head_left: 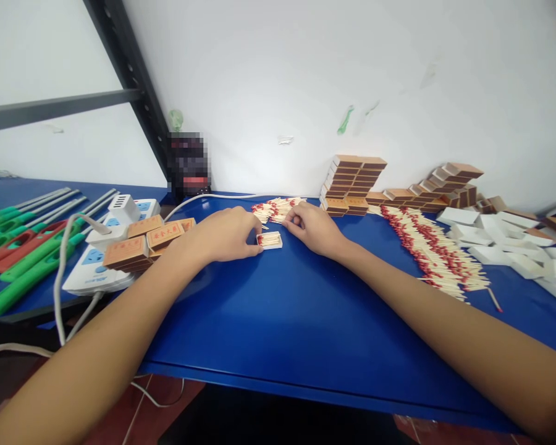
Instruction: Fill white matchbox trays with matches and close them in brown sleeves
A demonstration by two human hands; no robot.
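A small white matchbox tray (269, 240) with some red-tipped matches in it lies on the blue table (259, 315). My left hand (233, 233) is at the tray's left end, its thumb and fingers closed on that edge. Just right of the tray, my right hand (314, 228) has its fingers bent together near the loose match pile (278, 209); whatever is between the fingertips is too small to make out. The pile lies behind the tray, between the two hands.
Stacked matchboxes (352, 179) stand by the wall. Rows of matches (430, 250) and white empty trays (514, 241) cover the right side. At left are more matchboxes (127, 252), a power strip (92, 269) with cables, and green-handled tools (32, 272).
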